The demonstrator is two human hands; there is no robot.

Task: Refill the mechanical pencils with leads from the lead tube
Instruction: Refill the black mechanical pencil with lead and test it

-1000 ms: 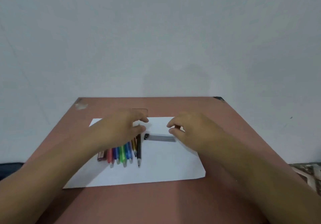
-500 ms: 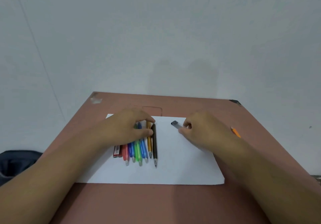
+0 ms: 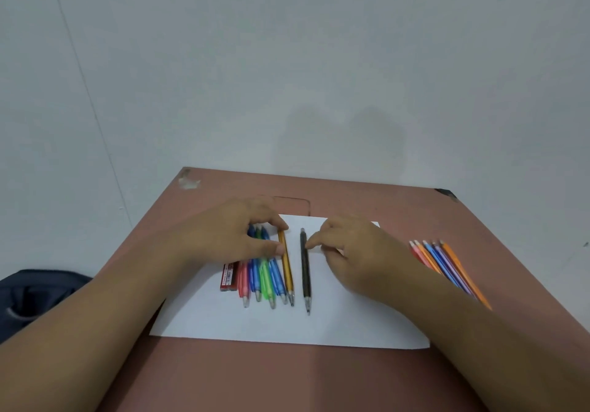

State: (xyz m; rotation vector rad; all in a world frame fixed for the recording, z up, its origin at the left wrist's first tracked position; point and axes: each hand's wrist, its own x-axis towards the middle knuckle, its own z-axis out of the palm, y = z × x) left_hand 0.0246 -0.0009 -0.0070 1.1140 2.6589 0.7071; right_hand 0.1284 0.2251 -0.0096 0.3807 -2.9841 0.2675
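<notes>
L hand [image 3: 238,239] on pencils [image 3: 266,276], R hand [image 3: 349,248] by black pencil [image 3: 305,271]

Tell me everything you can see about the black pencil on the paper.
The black mechanical pencil is slim and dark, with a silvery metal tip pointing toward the person. It lies flat on the white paper, apart from the colored row, just right of the orange pencil. The right hand has its fingertips at the pencil's upper barrel.

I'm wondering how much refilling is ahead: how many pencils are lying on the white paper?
6 visible: pink, blue, green, blue and orange bunched under the left hand; black apart, by the right hand. The hand may hide more.
</notes>
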